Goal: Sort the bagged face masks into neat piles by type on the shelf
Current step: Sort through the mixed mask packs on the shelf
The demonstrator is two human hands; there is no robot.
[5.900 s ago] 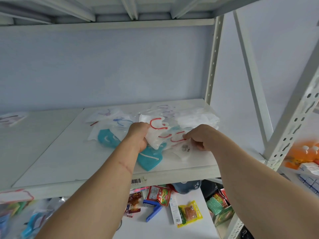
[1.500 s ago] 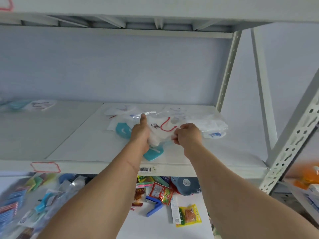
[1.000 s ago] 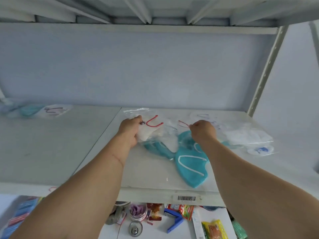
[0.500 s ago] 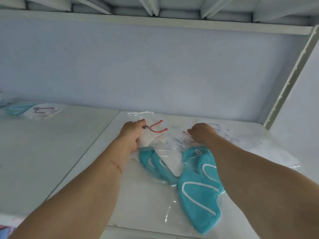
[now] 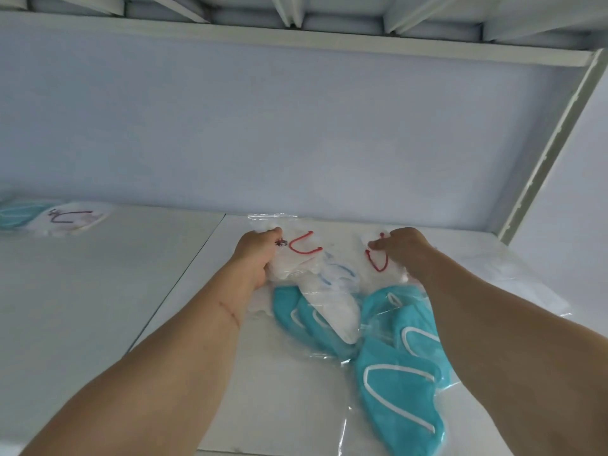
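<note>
Both hands work behind the teal masks (image 5: 399, 386): your left hand (image 5: 255, 255) grips a red-looped bag (image 5: 304, 250), your right hand (image 5: 403, 246) pinches another (image 5: 376, 263) (seemingly pairing like types).

Both forearms extended forward, hands set side by side at the far end of reach.

The left hand (image 5: 258, 255) is seen with fingers curled closed around a bagged white mask (image 5: 296, 258), thumb uppermost. The right hand (image 5: 403, 246) is held knuckles up, its fingertips (image 5: 373, 245) pinched on a second bagged white mask (image 5: 378, 258). A thin red scratch is borne on the left forearm (image 5: 197, 330).
</note>
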